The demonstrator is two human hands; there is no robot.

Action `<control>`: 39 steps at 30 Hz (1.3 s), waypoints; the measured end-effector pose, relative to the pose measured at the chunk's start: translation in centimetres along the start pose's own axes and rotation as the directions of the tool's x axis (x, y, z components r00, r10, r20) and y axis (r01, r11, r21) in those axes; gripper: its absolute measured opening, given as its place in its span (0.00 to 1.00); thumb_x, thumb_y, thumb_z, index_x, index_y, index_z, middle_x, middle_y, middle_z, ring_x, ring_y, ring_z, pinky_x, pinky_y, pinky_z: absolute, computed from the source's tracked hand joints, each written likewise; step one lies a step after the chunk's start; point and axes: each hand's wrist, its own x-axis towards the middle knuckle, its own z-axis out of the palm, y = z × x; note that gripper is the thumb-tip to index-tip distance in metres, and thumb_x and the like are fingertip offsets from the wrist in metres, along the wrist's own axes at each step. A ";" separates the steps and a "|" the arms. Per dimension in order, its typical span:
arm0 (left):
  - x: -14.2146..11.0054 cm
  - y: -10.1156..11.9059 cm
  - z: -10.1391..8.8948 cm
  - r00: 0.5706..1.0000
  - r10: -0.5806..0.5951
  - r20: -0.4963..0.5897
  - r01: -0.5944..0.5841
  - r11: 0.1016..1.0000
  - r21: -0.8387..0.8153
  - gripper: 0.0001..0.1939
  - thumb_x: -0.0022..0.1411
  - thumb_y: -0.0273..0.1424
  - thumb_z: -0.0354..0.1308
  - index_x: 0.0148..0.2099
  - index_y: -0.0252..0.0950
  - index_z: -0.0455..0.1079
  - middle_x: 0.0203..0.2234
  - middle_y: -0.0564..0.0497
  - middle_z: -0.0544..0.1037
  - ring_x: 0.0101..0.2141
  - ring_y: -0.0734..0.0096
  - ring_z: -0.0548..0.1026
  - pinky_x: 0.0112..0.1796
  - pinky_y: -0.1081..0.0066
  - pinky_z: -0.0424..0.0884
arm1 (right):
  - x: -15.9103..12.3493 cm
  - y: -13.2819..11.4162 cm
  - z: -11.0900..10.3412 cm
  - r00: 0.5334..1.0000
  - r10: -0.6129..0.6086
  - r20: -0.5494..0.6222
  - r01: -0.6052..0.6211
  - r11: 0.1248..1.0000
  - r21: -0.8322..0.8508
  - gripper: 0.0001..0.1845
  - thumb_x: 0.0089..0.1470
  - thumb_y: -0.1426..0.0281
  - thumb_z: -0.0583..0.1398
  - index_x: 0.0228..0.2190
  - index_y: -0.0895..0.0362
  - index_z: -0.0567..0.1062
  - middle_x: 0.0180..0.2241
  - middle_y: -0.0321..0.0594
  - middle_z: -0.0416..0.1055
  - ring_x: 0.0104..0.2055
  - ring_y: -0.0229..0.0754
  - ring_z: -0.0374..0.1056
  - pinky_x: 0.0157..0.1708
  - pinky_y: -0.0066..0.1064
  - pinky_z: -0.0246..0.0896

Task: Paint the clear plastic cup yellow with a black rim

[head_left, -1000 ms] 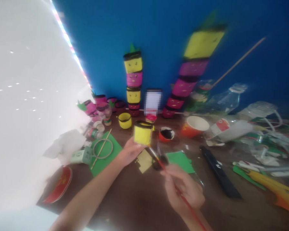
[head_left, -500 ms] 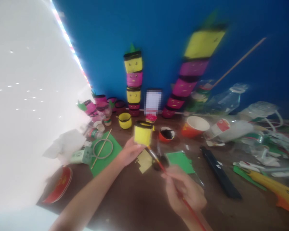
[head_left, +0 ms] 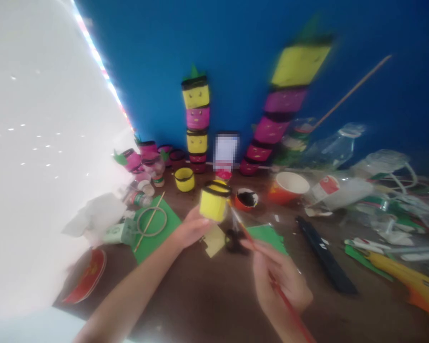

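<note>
L hand point(head_left: 193, 226) has its fingers curled on the low L side of a small yellow cup point(head_left: 213, 205), held tilted over mid bench point(head_left: 200, 295); R hand point(head_left: 279, 276) has fingers pinched tight on the red handle of a paintbrush point(head_left: 243, 226), yellowish tip right by the cup's R side, can't tell if touching. Progress: side in view looks yellow all over & dark rim band is on, so coat there is prob mostly done; far side hidden, so can't say what's left. No face marks visible on it, vs the stack of cups point(head_left: 198, 116) at back, w/ faces. A second yellow cup point(head_left: 185, 181), dark-rimmed too, stands behind, to the L
</note>
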 end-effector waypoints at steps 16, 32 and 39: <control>0.1 0.1 0.2 1.000 0.007 0.008 -0.007 1.000 0.025 0.26 0.46 0.28 0.63 0.50 0.34 0.66 0.45 0.44 0.74 0.45 0.60 0.72 0.50 0.59 0.61 | 0.0 -0.3 -0.1 0.993 -0.114 0.013 0.114 0.993 0.030 0.11 0.51 0.78 0.56 0.37 0.56 0.72 0.31 0.41 0.76 0.33 0.39 0.74 0.37 0.31 0.73; 0.1 0.0 0.2 1.000 0.015 0.014 -0.015 1.000 0.014 0.27 0.46 0.27 0.64 0.51 0.36 0.65 0.45 0.44 0.74 0.45 0.61 0.72 0.50 0.58 0.62 | -0.1 -1.2 0.0 0.998 -0.060 -0.013 0.060 0.998 -0.027 0.10 0.50 0.79 0.57 0.34 0.56 0.72 0.30 0.39 0.76 0.33 0.39 0.73 0.35 0.29 0.72; 0.2 0.0 0.2 1.000 0.003 -0.003 -0.003 0.999 0.032 0.27 0.45 0.30 0.65 0.50 0.34 0.67 0.45 0.43 0.74 0.46 0.57 0.72 0.52 0.56 0.59 | 0.3 -0.8 -0.1 0.988 -0.151 -0.014 0.152 0.988 0.042 0.09 0.50 0.79 0.56 0.34 0.57 0.72 0.28 0.40 0.76 0.31 0.39 0.74 0.33 0.29 0.72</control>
